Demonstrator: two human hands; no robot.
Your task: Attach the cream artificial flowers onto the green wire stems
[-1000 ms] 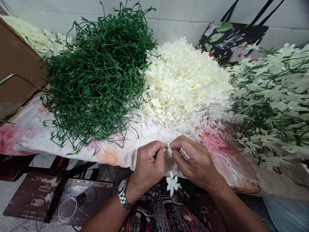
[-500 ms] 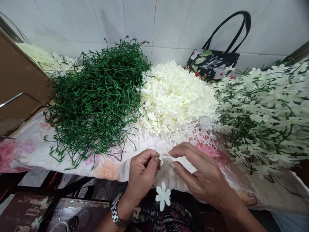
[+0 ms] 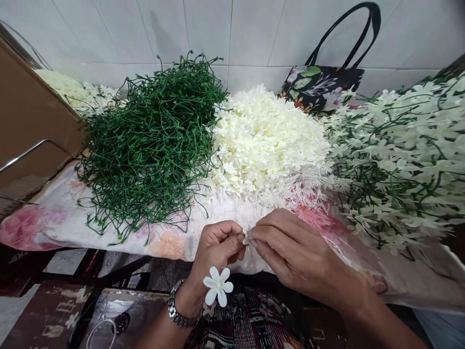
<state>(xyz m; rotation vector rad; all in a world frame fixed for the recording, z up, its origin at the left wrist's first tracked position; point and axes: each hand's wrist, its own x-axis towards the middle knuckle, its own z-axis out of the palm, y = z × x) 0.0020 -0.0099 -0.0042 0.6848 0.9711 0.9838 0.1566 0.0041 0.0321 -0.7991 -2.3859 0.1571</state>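
Note:
My left hand [image 3: 221,245] is closed in a pinch, apparently on an artificial flower stem that is mostly hidden by the fingers. An open white artificial flower [image 3: 218,286] hangs just below it, in front of the wrist. Fingertip to fingertip with it, my right hand [image 3: 290,247] pinches a small white flower piece [image 3: 247,238]. Beyond both hands lies a heap of cream flower heads [image 3: 269,135], with thin white strands [image 3: 305,186] along its front. A tangled pile of green plastic stems [image 3: 148,145] is to its left.
Finished-looking white flower sprays [image 3: 407,165] are heaped at the right. A black floral bag [image 3: 323,89] leans on the tiled wall [image 3: 203,29]. At the left stands a cardboard box [image 3: 36,111]. A floral cloth [image 3: 119,237] lies under the piles, above a brown stool [image 3: 127,310].
My right fingers have closed and come up against the left fingertips, with a small white piece between. The hanging white flower has swung left toward my left wrist.

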